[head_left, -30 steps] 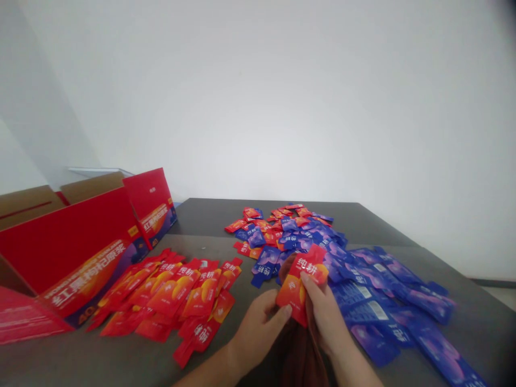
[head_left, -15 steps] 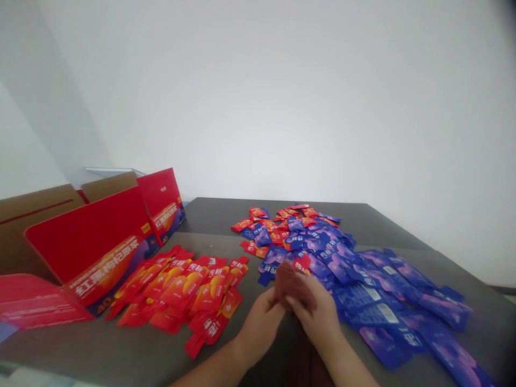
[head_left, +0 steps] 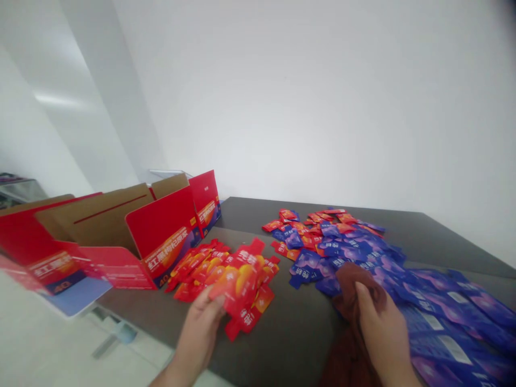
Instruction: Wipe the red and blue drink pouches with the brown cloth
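Note:
My left hand (head_left: 199, 328) pinches a red and orange sachet (head_left: 241, 279) by its near end, holding it over the left part of the table. Behind and below it lies a pile of similar red sachets (head_left: 193, 269), partly hidden by the held one. A dark brown cloth (head_left: 349, 344) is bunched in my right hand (head_left: 382, 328), its lower part hanging toward me. Close to that hand, rows of purple-blue sachets (head_left: 435, 317) spread to the right. Farther back is a mixed heap of red and purple sachets (head_left: 322, 234).
Open red cardboard boxes (head_left: 161, 231) with brown insides stand along the left side of the dark table (head_left: 290, 328). Their flaps stick out past the table's left edge. A white wall (head_left: 302, 107) rises behind the table.
My hands were together at the cloth; now they are apart. The left has moved left with a red sachet in it, while the right keeps the cloth. The view has turned left.

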